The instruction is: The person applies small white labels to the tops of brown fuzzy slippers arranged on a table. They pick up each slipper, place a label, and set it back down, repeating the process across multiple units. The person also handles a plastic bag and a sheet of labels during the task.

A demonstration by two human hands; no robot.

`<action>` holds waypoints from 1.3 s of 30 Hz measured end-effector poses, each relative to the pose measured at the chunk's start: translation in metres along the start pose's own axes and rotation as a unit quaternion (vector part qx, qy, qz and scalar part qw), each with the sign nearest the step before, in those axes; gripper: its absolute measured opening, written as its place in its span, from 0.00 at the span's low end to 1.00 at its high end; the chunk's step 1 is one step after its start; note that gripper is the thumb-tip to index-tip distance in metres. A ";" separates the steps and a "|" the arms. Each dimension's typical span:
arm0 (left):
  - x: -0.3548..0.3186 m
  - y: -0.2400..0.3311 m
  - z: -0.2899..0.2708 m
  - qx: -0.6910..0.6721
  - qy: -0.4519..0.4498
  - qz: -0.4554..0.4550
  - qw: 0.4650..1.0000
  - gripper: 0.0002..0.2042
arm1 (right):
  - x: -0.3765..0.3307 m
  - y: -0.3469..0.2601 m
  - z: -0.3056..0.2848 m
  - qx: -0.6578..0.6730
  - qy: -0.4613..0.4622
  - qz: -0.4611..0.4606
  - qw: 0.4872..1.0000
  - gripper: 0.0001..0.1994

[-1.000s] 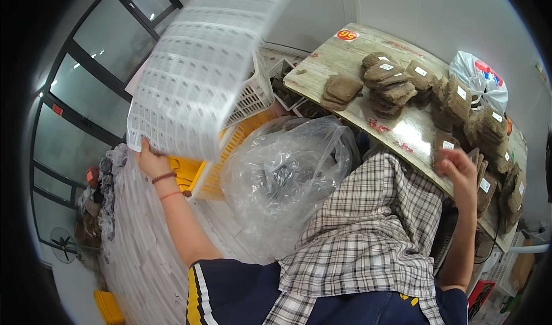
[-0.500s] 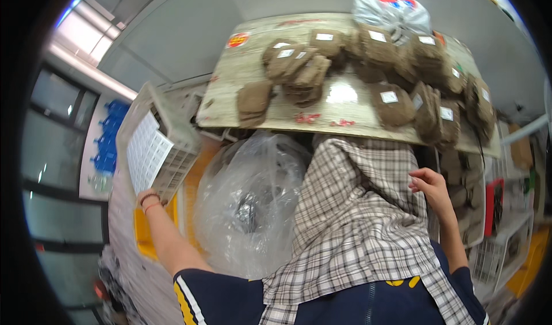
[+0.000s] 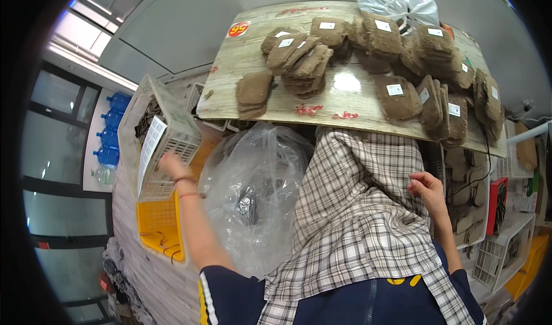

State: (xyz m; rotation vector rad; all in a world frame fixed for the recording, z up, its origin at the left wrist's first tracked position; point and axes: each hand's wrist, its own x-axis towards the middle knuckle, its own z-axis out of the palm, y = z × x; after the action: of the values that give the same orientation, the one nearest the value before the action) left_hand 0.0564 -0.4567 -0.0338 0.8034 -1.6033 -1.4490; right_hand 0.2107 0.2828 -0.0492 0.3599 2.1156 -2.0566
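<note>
My left hand [image 3: 171,165], smeared by motion, is at the side of a white plastic crate [image 3: 187,131]. Close beside it, a white sheet of printed labels [image 3: 150,147] leans against the crate, tilted nearly edge-on. Whether the fingers touch the sheet is not clear. Over the checked apron [image 3: 356,210] on my lap, my right hand [image 3: 426,188] hovers with loosely bent fingers apart and nothing visible in them. Brown fuzzy pads in stacks [image 3: 307,66], several bearing white labels, lie on the wood-patterned table [image 3: 224,89] ahead. One unlabelled stack [image 3: 253,92] sits at its left.
A large clear plastic bag [image 3: 259,193] stands left of my lap. Beside it is a yellow crate [image 3: 161,218] with brown strips inside. A white carrier bag [image 3: 397,0] rests at the table's back. Crates of brown pieces [image 3: 466,204] stand at right; blue water bottles [image 3: 109,135] at far left.
My left hand has moved right and up, away from the sheet's lower edge. The label sheet has turned from facing me to nearly edge-on. My right hand's fingers have curled slightly.
</note>
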 end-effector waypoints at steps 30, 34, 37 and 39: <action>-0.194 -0.157 -0.075 0.052 -0.206 -0.503 0.838 0.17 | 0.015 0.034 0.023 -0.043 0.030 -0.013 0.999 0.08; -0.196 -0.193 -0.153 0.802 -0.478 0.011 0.357 0.15 | 0.014 0.032 0.026 -0.054 0.053 -0.001 0.997 0.08; -0.193 -0.176 -0.188 0.531 -0.356 -0.221 0.736 0.20 | 0.013 0.030 0.019 -0.053 0.065 0.021 0.996 0.08; -0.241 -0.070 -0.092 0.443 -0.184 -0.393 0.784 0.32 | 0.007 0.033 0.015 -0.068 0.108 -0.001 0.992 0.07</action>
State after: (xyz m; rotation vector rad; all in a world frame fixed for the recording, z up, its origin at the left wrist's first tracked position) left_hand 0.2457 -0.2998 -0.1377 2.0199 -2.4762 -1.3621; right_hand 0.2129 0.2686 -0.0830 0.5845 2.3643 -1.9371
